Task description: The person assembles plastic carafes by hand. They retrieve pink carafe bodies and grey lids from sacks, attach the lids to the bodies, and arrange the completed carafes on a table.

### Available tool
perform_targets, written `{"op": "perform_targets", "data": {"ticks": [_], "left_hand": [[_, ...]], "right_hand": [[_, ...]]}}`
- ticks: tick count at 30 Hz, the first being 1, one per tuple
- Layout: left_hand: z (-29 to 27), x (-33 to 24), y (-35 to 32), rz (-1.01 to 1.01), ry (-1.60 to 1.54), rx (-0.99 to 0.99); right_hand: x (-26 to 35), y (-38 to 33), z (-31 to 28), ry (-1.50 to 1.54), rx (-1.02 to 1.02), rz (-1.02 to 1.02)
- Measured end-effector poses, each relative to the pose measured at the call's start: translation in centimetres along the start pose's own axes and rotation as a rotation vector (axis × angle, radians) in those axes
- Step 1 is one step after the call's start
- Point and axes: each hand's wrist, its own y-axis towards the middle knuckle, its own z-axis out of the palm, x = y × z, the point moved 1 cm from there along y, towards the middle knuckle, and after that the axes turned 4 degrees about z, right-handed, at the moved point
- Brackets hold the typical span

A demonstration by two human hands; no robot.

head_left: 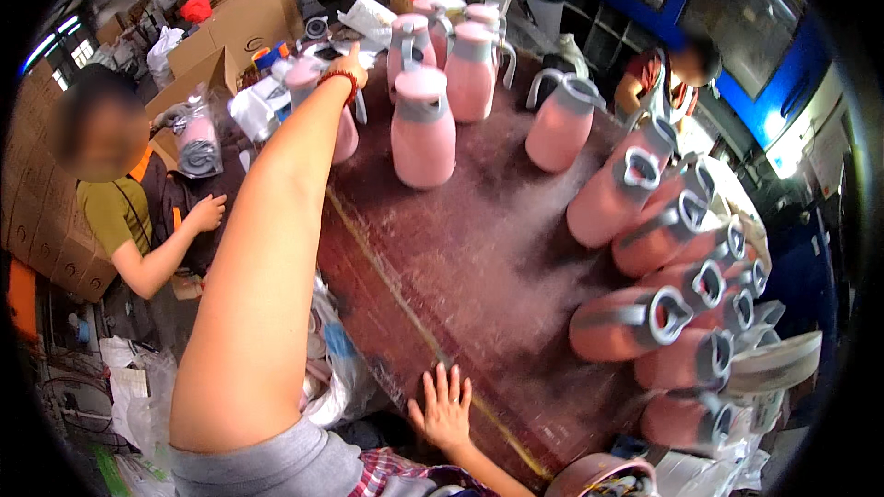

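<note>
My left arm reaches far across the brown table, a red beaded bracelet (338, 83) at its wrist. At its end, my left hand (348, 68) has one finger stretched out; the other fingers are hard to make out, and I see nothing held. Partly behind that forearm stands a pink jug (344, 140) with a grey handle. Just right of the hand are more upright pink vacuum jugs, the nearest a lidded jug (424, 140). My right hand (445, 408) lies flat on the table's near edge, fingers spread, holding nothing.
Several lidless pink jugs (635, 322) lean or lie along the right side of the table (460, 267). One open jug (560, 124) stands at the far right. A pink container (603, 477) sits near bottom right. Co-workers are at left and far right; cardboard boxes (235, 28) stand behind.
</note>
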Motion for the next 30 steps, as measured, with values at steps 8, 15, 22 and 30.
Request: {"op": "perform_targets", "data": {"ticks": [8, 15, 22, 30], "left_hand": [[-2.6, -1.5, 10.8, -0.047, 0.085, 0.13], [-3.9, -11.1, 13.6, 0.336, -0.086, -0.212], [5.2, -32.1, 3.3, 1.062, -0.268, 0.184], [12.6, -37.5, -1.5, 0.873, 0.028, 0.358]], "right_hand": [[-0.4, 0.1, 1.0, 0.04, 0.174, 0.024], [-1.1, -0.4, 0.4, 0.007, 0.386, 0.019], [-3.2, 7.1, -8.4, 0.038, 0.795, -0.26], [-20.9, 27.1, -36.7, 0.321, -0.233, 0.113]]}}
